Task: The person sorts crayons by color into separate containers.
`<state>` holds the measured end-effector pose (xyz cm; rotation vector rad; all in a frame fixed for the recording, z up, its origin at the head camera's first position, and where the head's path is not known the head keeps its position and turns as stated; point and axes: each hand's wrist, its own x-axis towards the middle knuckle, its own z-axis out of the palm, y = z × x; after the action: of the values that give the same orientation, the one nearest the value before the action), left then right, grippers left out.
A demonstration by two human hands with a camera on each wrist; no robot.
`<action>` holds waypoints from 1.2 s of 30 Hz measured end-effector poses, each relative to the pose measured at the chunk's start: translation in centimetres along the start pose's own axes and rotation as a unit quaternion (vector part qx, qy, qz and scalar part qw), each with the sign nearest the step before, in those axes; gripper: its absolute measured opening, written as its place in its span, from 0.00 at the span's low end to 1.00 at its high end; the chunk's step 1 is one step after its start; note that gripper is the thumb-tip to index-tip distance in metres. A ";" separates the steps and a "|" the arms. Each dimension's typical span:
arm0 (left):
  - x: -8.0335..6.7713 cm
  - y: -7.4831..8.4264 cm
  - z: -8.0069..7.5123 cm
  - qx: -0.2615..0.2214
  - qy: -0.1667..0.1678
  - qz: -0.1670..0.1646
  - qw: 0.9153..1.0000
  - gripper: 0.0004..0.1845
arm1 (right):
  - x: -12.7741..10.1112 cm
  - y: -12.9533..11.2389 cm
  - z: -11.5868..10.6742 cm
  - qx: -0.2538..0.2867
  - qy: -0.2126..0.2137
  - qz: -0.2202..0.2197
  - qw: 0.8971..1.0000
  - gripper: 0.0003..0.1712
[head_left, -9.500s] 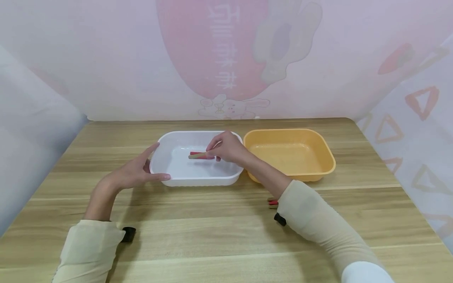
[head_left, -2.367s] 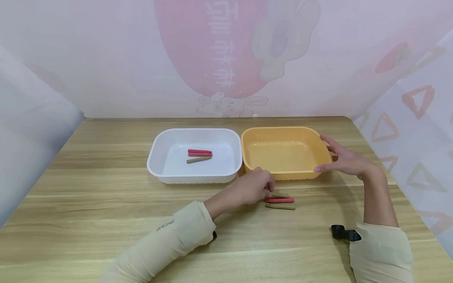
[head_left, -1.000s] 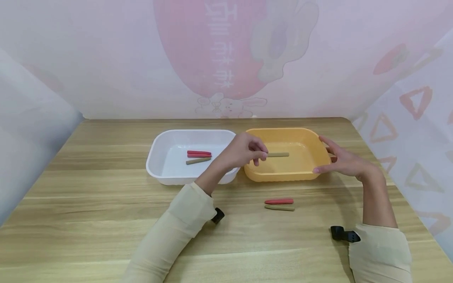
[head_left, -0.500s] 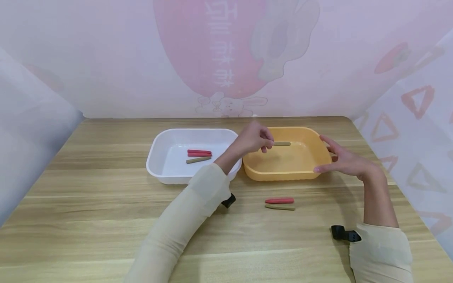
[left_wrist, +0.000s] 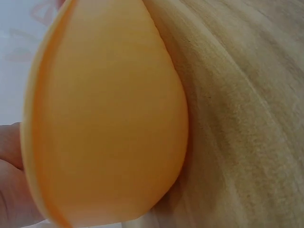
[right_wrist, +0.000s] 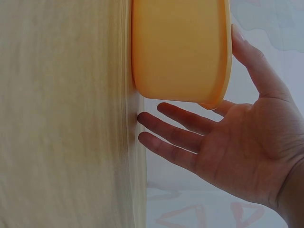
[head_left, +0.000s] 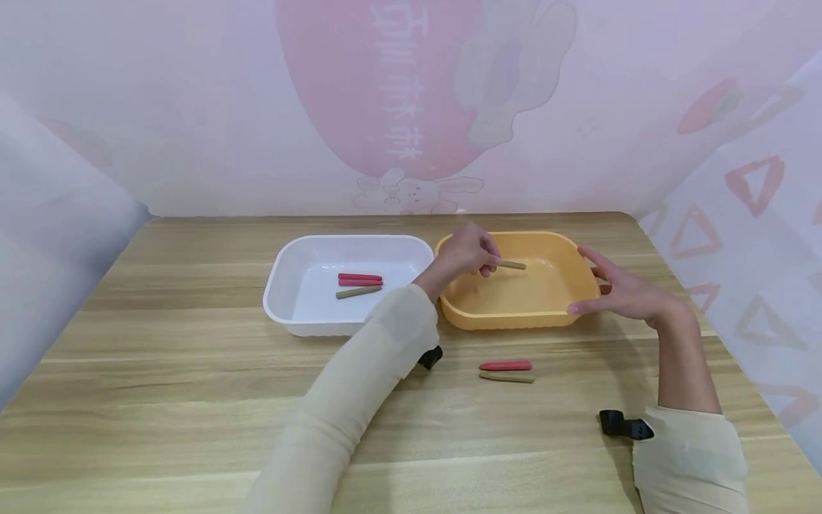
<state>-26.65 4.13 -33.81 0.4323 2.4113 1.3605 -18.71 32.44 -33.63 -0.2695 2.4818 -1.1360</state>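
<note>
In the head view my left hand point(head_left: 472, 250) pinches one end of an olive, crayon-like stick point(head_left: 513, 265), held over the inside of the orange basin point(head_left: 523, 320). The left wrist view shows only part of that hand behind the basin wall point(left_wrist: 109, 109); the stick is hidden there. At the basin's right end my right hand point(head_left: 632, 293) spans the corner with straight fingers, thumb touching the near rim. Several of its fingers point(right_wrist: 175, 135) stretch out beside the wall in the right wrist view. A red stick point(head_left: 506, 365) and another olive stick point(head_left: 507, 378) lie in front of the basin.
Left of the orange basin stands a white basin point(head_left: 315, 328), close against it. Inside lie two red sticks point(head_left: 359, 279) and an olive one point(head_left: 358, 292). The wood-grain table point(head_left: 193, 400) ends at a printed backdrop point(head_left: 218, 143).
At first the right hand held sticks in the white basin while the left held its rim. Since then the left lifted an olive stick from the table over the orange basin; the right moved to that basin.
</note>
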 end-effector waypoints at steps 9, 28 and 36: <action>0.5 -0.6 0.4 0.036 0.012 -0.015 0.999 0.04 | -0.1 0.0 0.0 0.004 -0.002 -0.004 1.000 0.66; 1.2 -0.7 0.9 0.086 -0.017 -0.029 0.996 0.07 | 0.1 0.1 0.0 -0.001 -0.003 -0.003 1.000 0.66; 1.3 -0.7 0.7 0.160 -0.032 -0.020 0.986 0.09 | 0.1 0.2 0.0 -0.003 -0.003 0.001 1.000 0.67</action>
<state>-27.60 4.90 -34.96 0.4956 2.5754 0.9268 -18.81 32.58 -33.81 -0.2718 2.4795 -1.1259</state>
